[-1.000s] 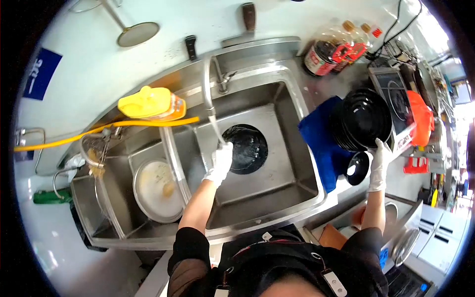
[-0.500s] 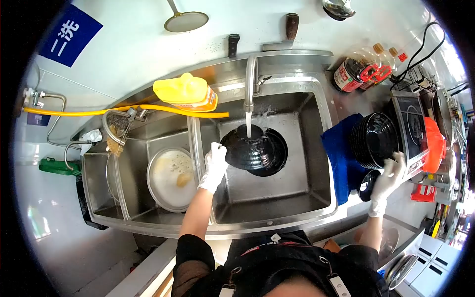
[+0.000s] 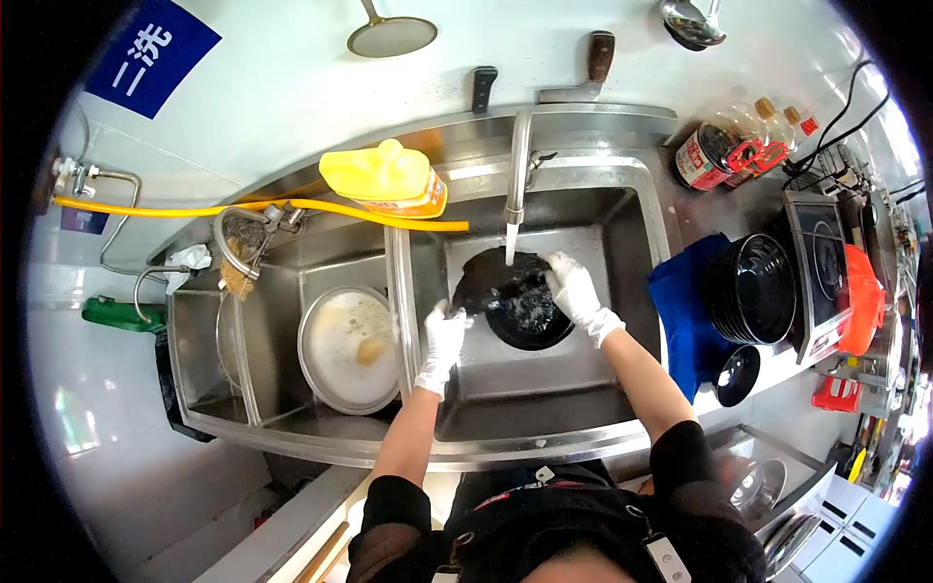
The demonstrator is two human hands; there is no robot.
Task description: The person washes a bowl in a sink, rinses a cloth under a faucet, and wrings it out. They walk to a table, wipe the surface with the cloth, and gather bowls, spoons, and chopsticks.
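Observation:
Under the running faucet (image 3: 517,175), a black bowl (image 3: 478,280) is tilted in the right-hand sink basin. My left hand (image 3: 446,338), in a white glove, grips its left edge with curled fingers. On the opposite side, my gloved right hand (image 3: 575,290) has its fingers closed on the rim. Beneath it, a second black bowl (image 3: 530,333) with water in it rests on the basin floor. Farther right, a stack of black bowls (image 3: 750,290) sits on a blue cloth (image 3: 685,311), with a small black bowl (image 3: 737,376) beside it.
A metal basin of cloudy water (image 3: 350,350) stands in the middle compartment. A yellow jug (image 3: 384,180) and a yellow hose (image 3: 321,207) lie along the back. Two knives (image 3: 583,85) and a strainer (image 3: 393,37) are on the wall. Bottles (image 3: 708,155) stand at the back right.
My right hand has moved left from the small bowl near the stack into the sink and taken hold of a black bowl. That bowl is now tilted away from the one below.

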